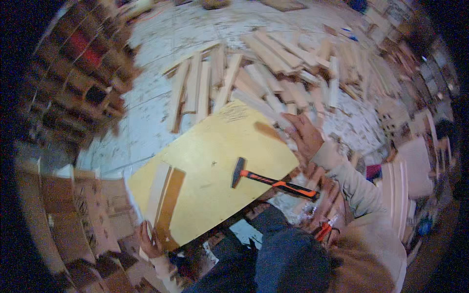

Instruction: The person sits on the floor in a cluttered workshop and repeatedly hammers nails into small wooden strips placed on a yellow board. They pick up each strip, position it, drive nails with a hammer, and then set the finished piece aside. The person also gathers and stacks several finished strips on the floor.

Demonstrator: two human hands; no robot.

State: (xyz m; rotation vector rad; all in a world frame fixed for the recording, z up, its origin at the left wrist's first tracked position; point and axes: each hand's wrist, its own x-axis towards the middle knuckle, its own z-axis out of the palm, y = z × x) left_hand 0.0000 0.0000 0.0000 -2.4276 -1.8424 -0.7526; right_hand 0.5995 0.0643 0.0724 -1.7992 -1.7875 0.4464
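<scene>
A yellow board [210, 146] lies tilted in front of my legs. My left hand [150, 241] is at its lower left corner, closed on the near end of a pale wooden strip [157, 190], which casts a dark shadow on the board. Past the board's right edge, my right hand [305, 136] is beside the loose wood, fingers stretched and apart; blur softens their tips, and I see nothing held. On the board rests the head of a hammer [278, 183] with a black and orange handle, which reaches over the near edge.
Many loose wooden strips [205, 90] are heaped on the pale floor [151, 117] beyond the board. Cardboard boxes [53, 210] stand at the left, with dark stacked shelves or crates [73, 83] behind them. A red-handled tool [324, 230] is by my right leg.
</scene>
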